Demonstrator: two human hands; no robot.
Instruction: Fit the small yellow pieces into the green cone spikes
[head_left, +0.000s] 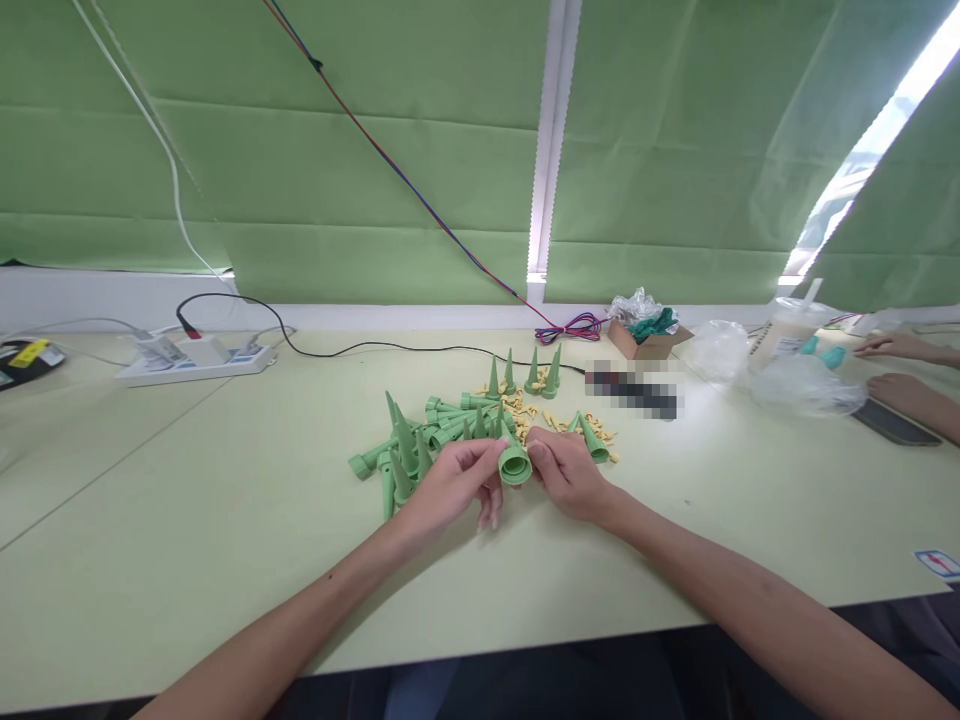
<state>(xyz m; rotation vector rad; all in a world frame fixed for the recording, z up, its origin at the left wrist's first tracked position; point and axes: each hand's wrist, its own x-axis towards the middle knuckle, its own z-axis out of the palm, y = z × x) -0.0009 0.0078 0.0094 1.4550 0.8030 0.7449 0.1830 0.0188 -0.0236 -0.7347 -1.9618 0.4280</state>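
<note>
My left hand [461, 478] is closed on a green plastic plant-watering spike [515, 466]. Its open round end faces me, and the pointed end is hidden behind. Pressed up to the right side of that spike is my right hand [568, 474], with thumb and fingers pinched together. Whatever lies in that pinch is hidden. Beyond and left of my hands is a heap of green spikes [405, 445], some upright and others on their sides. Small yellow plastic pieces [517, 405] are scattered behind my hands, and more lie around the spikes to the right.
A power strip [199, 365] sits at the back left, with a black cable running right. A blurred dark object [631, 392] and a small cardboard box [646, 340] are back right. Farther right are a drink cup [784, 335], plastic bags, a phone [896, 421] and another person's hands [896, 390].
</note>
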